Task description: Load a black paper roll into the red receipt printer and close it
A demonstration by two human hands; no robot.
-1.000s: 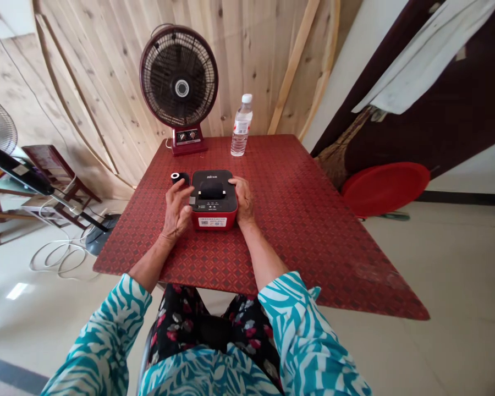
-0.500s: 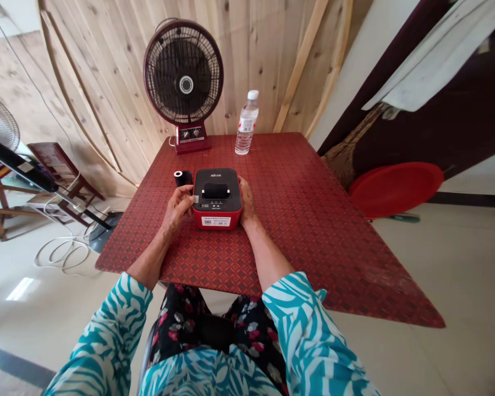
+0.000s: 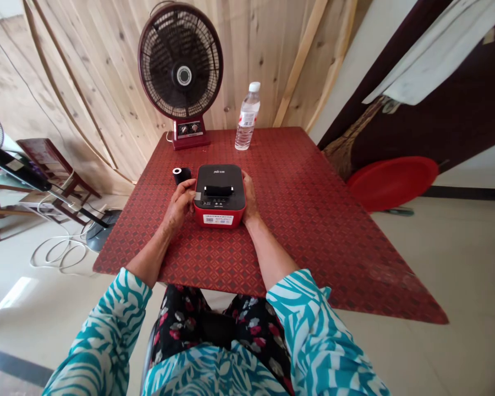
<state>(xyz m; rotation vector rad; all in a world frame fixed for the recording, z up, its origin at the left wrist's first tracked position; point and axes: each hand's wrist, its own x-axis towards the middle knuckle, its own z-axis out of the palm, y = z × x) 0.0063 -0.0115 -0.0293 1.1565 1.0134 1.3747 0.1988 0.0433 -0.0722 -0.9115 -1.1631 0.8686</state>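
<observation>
A small red printer with a black top (image 3: 219,190) sits in the middle of the red patterned table (image 3: 297,220). My left hand (image 3: 180,207) grips its left side, fingers curled against the casing near a small grey tab. Along the printer's right side lies my right hand (image 3: 249,199), pressed to the casing. A small black roll with a white core (image 3: 181,175) stands on the table just behind my left hand, untouched.
A dark red table fan (image 3: 180,71) and a clear water bottle (image 3: 247,116) stand at the table's far edge by the wooden wall. To the left are chairs (image 3: 49,165) and a white cable on the floor (image 3: 58,250); a red basin (image 3: 391,181) lies right.
My left hand came down from above the printer's left corner and closed against its left side. My right hand stayed on the right side. The view shifted slightly.
</observation>
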